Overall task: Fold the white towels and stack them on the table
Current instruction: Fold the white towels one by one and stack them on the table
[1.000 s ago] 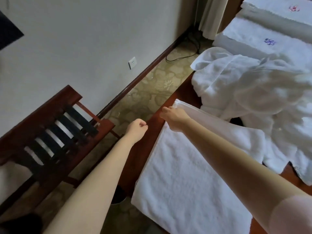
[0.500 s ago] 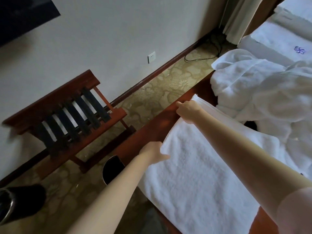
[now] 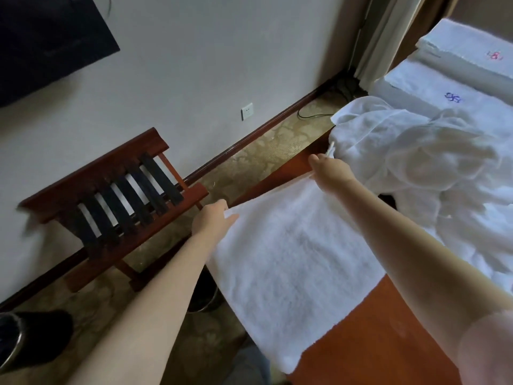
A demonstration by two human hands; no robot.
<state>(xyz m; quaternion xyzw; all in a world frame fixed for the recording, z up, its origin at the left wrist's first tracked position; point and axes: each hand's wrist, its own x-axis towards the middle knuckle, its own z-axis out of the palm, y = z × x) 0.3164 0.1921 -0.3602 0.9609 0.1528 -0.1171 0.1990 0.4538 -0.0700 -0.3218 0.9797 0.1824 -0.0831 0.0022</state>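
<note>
A white towel (image 3: 294, 262) lies flat across the reddish wooden table (image 3: 369, 340), its left side hanging past the table's edge. My left hand (image 3: 212, 219) grips the towel's far left corner. My right hand (image 3: 331, 170) grips its far right corner, close to a heap of crumpled white towels (image 3: 416, 162) on the table's far part. Beyond the heap lie folded white towels (image 3: 433, 93), one with a blue mark, one with a red mark.
A dark wooden luggage rack (image 3: 111, 195) with black straps stands on the patterned carpet to the left. A dark bin (image 3: 202, 293) sits under the table's edge. A black object (image 3: 30, 337) is at bottom left. A wall socket (image 3: 247, 111), cable and curtain are at the back.
My left hand has moved from the air off the table to the towel's left corner and closed on it. My right hand stays on the far corner. The towel now lies flatter.
</note>
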